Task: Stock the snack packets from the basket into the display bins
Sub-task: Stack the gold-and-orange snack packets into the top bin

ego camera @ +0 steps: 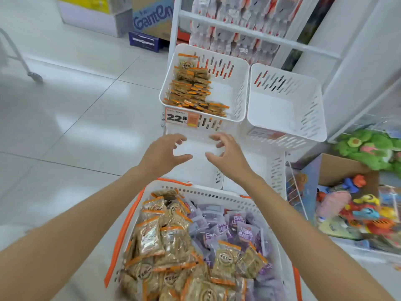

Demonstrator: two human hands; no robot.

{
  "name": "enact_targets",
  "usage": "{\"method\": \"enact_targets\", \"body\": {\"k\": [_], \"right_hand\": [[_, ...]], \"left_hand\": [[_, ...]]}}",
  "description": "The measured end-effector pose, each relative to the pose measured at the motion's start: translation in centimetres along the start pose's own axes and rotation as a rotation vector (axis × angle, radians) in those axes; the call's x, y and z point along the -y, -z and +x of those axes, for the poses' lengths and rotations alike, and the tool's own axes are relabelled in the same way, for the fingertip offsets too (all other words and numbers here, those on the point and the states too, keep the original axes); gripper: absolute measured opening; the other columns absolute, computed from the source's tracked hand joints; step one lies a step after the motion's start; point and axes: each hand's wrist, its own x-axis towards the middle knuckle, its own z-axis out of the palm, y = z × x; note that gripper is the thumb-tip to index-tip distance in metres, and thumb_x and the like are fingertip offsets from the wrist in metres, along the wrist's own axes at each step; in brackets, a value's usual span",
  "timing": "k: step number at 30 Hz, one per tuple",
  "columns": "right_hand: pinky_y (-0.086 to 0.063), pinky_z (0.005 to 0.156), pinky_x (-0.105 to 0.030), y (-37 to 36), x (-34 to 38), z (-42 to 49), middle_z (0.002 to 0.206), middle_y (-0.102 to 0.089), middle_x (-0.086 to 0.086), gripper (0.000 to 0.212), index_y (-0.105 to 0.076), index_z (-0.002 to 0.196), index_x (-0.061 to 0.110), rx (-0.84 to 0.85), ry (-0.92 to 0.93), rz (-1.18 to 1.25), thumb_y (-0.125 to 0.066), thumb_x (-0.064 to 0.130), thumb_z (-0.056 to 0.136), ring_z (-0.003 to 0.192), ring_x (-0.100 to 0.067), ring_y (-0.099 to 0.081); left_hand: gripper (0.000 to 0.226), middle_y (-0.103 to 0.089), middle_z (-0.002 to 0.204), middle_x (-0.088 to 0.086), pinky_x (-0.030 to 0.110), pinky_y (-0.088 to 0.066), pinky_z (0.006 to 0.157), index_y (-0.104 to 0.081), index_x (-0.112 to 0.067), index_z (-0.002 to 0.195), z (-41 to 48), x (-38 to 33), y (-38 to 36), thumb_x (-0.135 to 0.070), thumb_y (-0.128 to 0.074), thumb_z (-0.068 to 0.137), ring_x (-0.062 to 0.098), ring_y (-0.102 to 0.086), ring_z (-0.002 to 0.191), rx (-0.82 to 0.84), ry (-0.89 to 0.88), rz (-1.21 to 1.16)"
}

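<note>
Two spread hands, left hand [164,156], right hand [228,158], over white bin [195,170], glossy tiled floor [76,105], basket [208,195] below

One wide-angle view looks forward and steeply down from the person's head. The orange-rimmed basket [208,195] is nearest, right below the camera at the bottom edge. Beyond the basket, mid-frame, stand the white display bins [238,94]. Tiled floor [76,105] lies to its left and a box of toys [338,168] to its right.
</note>
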Motion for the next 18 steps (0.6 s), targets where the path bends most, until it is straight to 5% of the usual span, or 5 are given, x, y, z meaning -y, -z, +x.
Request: {"method": "enact_targets", "body": {"k": [4,10,14,18], "right_hand": [[-0.042,0.099,-0.031,-5.1,-3.2,-6.9,0.143,-0.043,-0.001,0.055,-0.046,0.139,0.025,0.361,-0.105,-0.107,-0.069,0.032,0.090,0.126,-0.018,-0.046],[-0.029,0.118,-0.044,-13.9,-5.4,-11.1,0.165,0.000,0.010,0.122,0.005,0.156,0.035,0.733,-0.277,0.100,-0.081,0.055,0.072,0.150,-0.018,-0.014],[-0.034,0.115,-0.044,-16.1,-6.2,-11.3,0.163,-0.015,-0.003,0.114,-0.014,0.157,0.018,0.678,-0.316,-0.025,-0.085,0.043,0.072,0.146,-0.026,-0.025],[-0.041,0.104,-0.037,-14.8,-6.0,-10.4,0.155,-0.032,-0.006,0.094,-0.026,0.153,0.016,0.648,-0.425,0.146,-0.082,0.029,0.079,0.137,-0.028,-0.038]], "left_hand": [[0.047,-0.058,0.111,-0.006,0.027,-0.048,0.080,-0.059,-0.025,0.121,-7.1,3.8,-2.0,-0.040,-0.077,0.080,0.015,-0.057,0.097,0.047,0.200,-0.151],[0.040,-0.059,0.112,-0.003,0.023,-0.050,0.072,-0.060,-0.027,0.115,-13.0,7.7,-2.9,-0.037,-0.078,0.080,0.016,-0.059,0.095,0.067,0.333,-0.264],[0.041,-0.060,0.112,-0.003,0.035,-0.057,0.079,-0.061,-0.026,0.117,-14.6,8.2,-2.9,-0.036,-0.078,0.081,0.017,-0.061,0.094,0.079,0.355,-0.301],[0.042,-0.060,0.114,-0.002,0.026,-0.053,0.075,-0.062,-0.021,0.122,-15.3,8.1,-3.3,-0.031,-0.076,0.084,0.016,-0.062,0.095,0.109,0.375,-0.297]]}}
